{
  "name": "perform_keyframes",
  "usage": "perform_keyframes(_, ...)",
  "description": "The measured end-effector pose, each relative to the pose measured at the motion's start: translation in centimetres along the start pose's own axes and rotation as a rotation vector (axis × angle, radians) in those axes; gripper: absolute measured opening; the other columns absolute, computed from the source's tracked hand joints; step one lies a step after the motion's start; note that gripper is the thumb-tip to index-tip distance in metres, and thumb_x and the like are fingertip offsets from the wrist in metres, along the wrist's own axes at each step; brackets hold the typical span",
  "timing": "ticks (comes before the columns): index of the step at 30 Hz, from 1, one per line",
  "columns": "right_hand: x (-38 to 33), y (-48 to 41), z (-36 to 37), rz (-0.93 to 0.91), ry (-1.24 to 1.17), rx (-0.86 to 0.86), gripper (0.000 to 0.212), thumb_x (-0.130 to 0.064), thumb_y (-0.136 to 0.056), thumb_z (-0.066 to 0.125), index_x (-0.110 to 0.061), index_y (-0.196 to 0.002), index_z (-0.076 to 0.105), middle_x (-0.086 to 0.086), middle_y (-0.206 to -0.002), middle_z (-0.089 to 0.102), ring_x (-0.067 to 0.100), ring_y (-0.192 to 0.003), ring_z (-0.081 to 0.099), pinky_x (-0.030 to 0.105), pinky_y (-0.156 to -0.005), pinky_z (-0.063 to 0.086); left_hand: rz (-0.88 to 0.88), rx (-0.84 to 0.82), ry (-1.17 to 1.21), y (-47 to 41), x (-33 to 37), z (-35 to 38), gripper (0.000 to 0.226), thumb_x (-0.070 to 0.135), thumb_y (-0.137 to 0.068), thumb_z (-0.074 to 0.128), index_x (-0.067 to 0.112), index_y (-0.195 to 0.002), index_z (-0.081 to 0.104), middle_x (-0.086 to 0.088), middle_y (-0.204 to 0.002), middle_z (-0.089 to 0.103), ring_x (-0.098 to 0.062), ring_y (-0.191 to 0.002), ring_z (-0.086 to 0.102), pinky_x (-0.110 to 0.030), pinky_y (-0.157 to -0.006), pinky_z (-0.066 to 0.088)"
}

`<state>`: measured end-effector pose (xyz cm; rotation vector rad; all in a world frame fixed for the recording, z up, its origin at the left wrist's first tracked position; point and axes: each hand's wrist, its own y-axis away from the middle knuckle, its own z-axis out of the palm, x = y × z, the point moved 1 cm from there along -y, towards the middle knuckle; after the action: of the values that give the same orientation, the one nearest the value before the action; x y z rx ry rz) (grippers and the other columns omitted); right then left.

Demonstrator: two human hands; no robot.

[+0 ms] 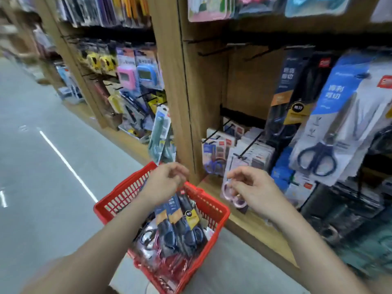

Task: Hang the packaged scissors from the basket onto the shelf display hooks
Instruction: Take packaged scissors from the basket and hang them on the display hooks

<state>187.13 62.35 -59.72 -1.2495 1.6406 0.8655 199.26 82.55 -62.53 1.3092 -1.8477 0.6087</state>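
Although blur softened most of the head view, I recorded the left hand point(167, 181) over the red basket point(124, 190), fingers curled and pinching the top edge of the packaged scissors point(186, 221). These were dark packs that stood tilted in the basket among others I could not tell apart. The right hand point(252, 187) hung just beside the basket's right rim, near the shelf point(169, 81). Its thumb and forefinger were drawn close together, and I could not tell whether they gripped anything. A pink pair of scissors point(228, 190) showed partly behind that hand; contact was unclear. Black display hooks point(210, 52) projected from the shelf back, well above both hands. The basket's near corner was cut off by the forearms.
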Motion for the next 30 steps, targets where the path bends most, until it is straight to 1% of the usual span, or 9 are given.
perform_keyframes(6,5.2,-2.3,9.0,0.157,0.027,-0.224,0.027,-0.001,-0.090,0.056,-0.026,-0.083,0.066,0.002,-0.072,0.064,0.020,-0.068,0.061,0.034,-0.064,0.047,-0.345,0.068,0.042,4.6,-10.3,0.5,0.022,0.006,-0.093,0.052,0.022,-0.094,0.067,-0.007,-0.090,0.070,-0.020,-0.071,0.061,-0.035,-0.066,0.051)
perform_keyframes(10,10.3,-4.0,14.2,0.310,0.048,-0.335,0.028,-0.003,-0.091,0.053,-0.022,-0.108,0.063,0.002,-0.082,0.057,0.023,-0.070,0.051,0.036,-0.065,0.041,-0.535,-0.001,0.018,6.7,-16.0,4.3,0.026,0.008,-0.090,0.050,0.016,-0.106,0.069,-0.005,-0.099,0.072,-0.024,-0.089,0.068,-0.038,-0.084,0.057)
perform_keyframes(15,15.0,-5.8,18.1,0.449,0.181,-0.396,0.061,-0.009,-0.091,0.059,-0.019,-0.146,0.035,0.011,-0.127,0.053,0.012,-0.064,0.051,0.017,-0.046,0.040,-0.673,0.007,0.108,6.2,-19.7,7.8,0.037,0.009,-0.089,0.051,0.020,-0.124,0.056,-0.009,-0.113,0.068,-0.034,-0.100,0.069,-0.045,-0.086,0.057)
perform_keyframes(17,16.6,-6.6,19.0,0.498,0.192,-0.391,0.071,-0.012,-0.089,0.062,-0.020,-0.151,0.027,0.010,-0.138,0.050,0.015,-0.081,0.056,0.018,-0.053,0.043,-0.688,-0.002,0.106,5.4,-20.9,8.9,0.049,0.008,-0.089,0.053,0.019,-0.137,0.048,-0.012,-0.121,0.064,-0.039,-0.106,0.066,-0.045,-0.085,0.055)
perform_keyframes(19,18.0,-7.2,19.7,0.551,0.142,-0.363,0.073,-0.009,-0.086,0.065,-0.020,-0.148,0.028,0.006,-0.131,0.054,0.019,-0.099,0.058,0.028,-0.075,0.050,-0.677,-0.020,0.079,4.6,-21.9,9.9,0.059,0.011,-0.089,0.056,0.021,-0.145,0.040,-0.012,-0.131,0.059,-0.039,-0.110,0.064,-0.047,-0.089,0.055)
perform_keyframes(22,19.1,-8.1,20.4,0.643,0.028,-0.328,0.064,-0.003,-0.083,0.069,-0.023,-0.136,0.040,-0.004,-0.102,0.059,0.010,-0.089,0.056,0.028,-0.076,0.045,-0.678,-0.059,0.044,4.2,-23.1,11.0,0.066,0.014,-0.090,0.058,0.023,-0.152,0.034,-0.011,-0.153,0.037,-0.035,-0.126,0.054,-0.049,-0.101,0.049)
perform_keyframes(26,20.8,-8.9,21.2,0.653,0.030,-0.330,0.073,-0.014,-0.073,0.083,-0.028,-0.133,0.045,0.001,-0.119,0.066,0.018,-0.106,0.062,0.034,-0.097,0.048,-0.671,-0.038,-0.015,4.0,-23.2,11.3,0.062,0.016,-0.092,0.058,0.021,-0.151,0.038,-0.013,-0.160,0.023,-0.029,-0.147,0.027,-0.035,-0.120,0.026)
perform_keyframes(28,20.5,-8.8,21.4,0.686,-0.027,-0.372,0.046,-0.010,-0.078,0.081,-0.024,-0.115,0.056,0.002,-0.109,0.071,0.014,-0.093,0.066,0.019,-0.082,0.053,-0.684,0.025,0.086,3.9,-23.1,11.3,0.056,0.012,-0.093,0.058,0.017,-0.147,0.045,-0.012,-0.153,0.034,-0.026,-0.142,0.035,-0.032,-0.118,0.028)
perform_keyframes(30,20.4,-8.5,21.7,0.706,-0.080,-0.418,0.026,-0.001,-0.085,0.072,-0.015,-0.105,0.062,0.004,-0.099,0.072,0.009,-0.078,0.065,0.010,-0.059,0.051,-0.754,0.113,0.327,3.8,-22.9,11.1,0.047,0.006,-0.092,0.057,0.016,-0.137,0.053,-0.008,-0.136,0.057,-0.022,-0.121,0.057,-0.035,-0.108,0.044)
